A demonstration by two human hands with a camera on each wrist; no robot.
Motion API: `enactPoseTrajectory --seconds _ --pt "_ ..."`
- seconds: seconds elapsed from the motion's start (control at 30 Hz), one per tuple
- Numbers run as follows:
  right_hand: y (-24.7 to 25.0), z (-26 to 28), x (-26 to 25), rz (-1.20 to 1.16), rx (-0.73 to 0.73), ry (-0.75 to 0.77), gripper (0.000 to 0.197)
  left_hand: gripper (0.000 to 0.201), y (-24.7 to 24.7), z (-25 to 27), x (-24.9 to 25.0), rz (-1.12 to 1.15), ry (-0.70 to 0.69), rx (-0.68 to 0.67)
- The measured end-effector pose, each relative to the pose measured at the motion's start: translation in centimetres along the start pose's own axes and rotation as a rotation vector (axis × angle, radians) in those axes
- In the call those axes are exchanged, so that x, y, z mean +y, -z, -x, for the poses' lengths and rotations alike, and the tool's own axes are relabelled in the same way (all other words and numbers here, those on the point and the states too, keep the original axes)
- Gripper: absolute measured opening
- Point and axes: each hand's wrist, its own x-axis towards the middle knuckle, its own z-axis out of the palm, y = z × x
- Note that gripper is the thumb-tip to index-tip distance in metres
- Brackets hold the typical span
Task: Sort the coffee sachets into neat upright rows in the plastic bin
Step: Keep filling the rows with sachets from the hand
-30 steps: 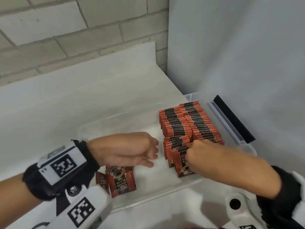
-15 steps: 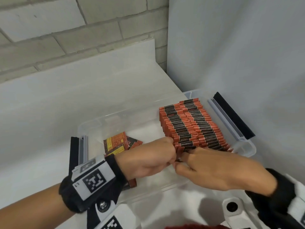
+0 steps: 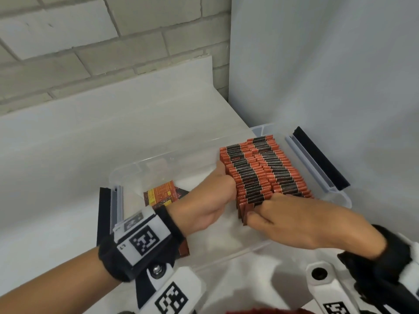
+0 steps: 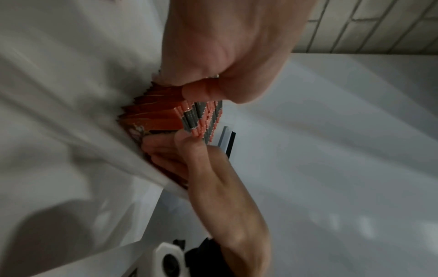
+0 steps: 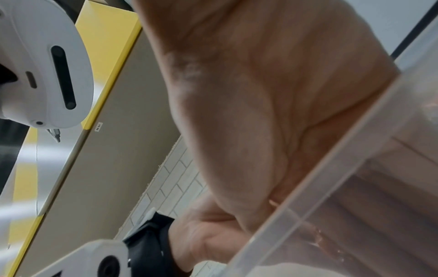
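Progress is being judged as well advanced: most red-and-black coffee sachets [image 3: 260, 171] are being kept upright in two packed rows at the right end of the clear rectangular plastic bin [image 3: 267, 242], which is being carried by the white bench [image 3: 113, 143]. The left side of the rows is being pressed by the left hand [image 3: 208, 200], its fingers curled against the sachets' edges; a firm grip cannot be confirmed. The nearest upright sachets are being pinched by the right hand [image 3: 294, 223], its grip narrow on the front of the row. A few loose sachets [image 3: 162, 194] are lying flat at the bin's left end and are still to be sorted. Yellow print is being shown on one loose sachet, but no wording can be read.
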Motion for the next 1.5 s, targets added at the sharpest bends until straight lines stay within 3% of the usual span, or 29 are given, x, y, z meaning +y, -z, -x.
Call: enactPoseTrajectory --seconds 0.1,0.17,0.23,0.3,0.37,0.47,0.57,0.67,0.77,0.87,0.97,1.13,1.4,1.5 --pt "0.1 0.2 0.0 0.003 0.011 0.013 0.042 0.080 0.5 -0.1 0.3 0.036 0.029 -0.013" --pt "0.2 0.4 0.0 0.006 0.002 0.017 0.042 0.069 1.2 -0.3 -0.1 0.060 0.068 0.086" --pt "0.3 0.7 0.1 -0.001 0.006 0.025 0.043 0.062 2.0 -0.2 -1.0 0.088 0.145 0.093" --pt "0.3 0.9 0.2 0.003 0.019 0.029 0.042 0.044 2.2 0.3 -1.8 0.125 0.232 0.028" --pt "0.2 0.8 0.3 0.023 0.020 0.020 0.039 0.039 1.6 0.7 -2.4 0.148 0.288 -0.099" --pt "0.1 0.4 0.3 0.070 0.045 0.027 0.034 0.064 0.6 0.5 -3.2 0.087 0.254 -0.192" --pt "0.1 0.5 0.6 0.096 0.039 0.039 0.032 0.049 0.7 0.2 -3.1 0.095 0.219 -0.171" --pt "0.7 1.2 0.4 0.077 0.043 0.081 0.031 0.055 0.8 0.5 -3.2 0.083 0.221 -0.219" --pt "1.6 2.5 -0.1 0.046 0.138 0.130 0.030 0.049 0.7 0.7 -3.1 0.119 0.238 -0.215" --pt "1.3 3.4 0.1 0.248 0.050 0.040 0.065 0.051 0.4 0.7 -3.0 0.151 0.243 -0.199" --pt "0.0 3.1 0.5 0.257 -0.052 0.017 0.077 0.061 0.1 0.7 -3.1 0.180 0.252 -0.196" --pt "0.9 3.0 0.0 0.207 -0.005 -0.028 0.065 0.049 0.5 0.4 -2.7 0.226 0.225 -0.096" --pt "2.2 1.5 -0.9 0.251 0.013 -0.042 0.064 0.061 1.4 0.4 0.1 0.030 0.140 -0.058" --pt "2.5 0.4 -1.3 0.296 -0.024 -0.066 0.064 0.050 1.3 -0.2 1.1 0.017 0.125 -0.036"
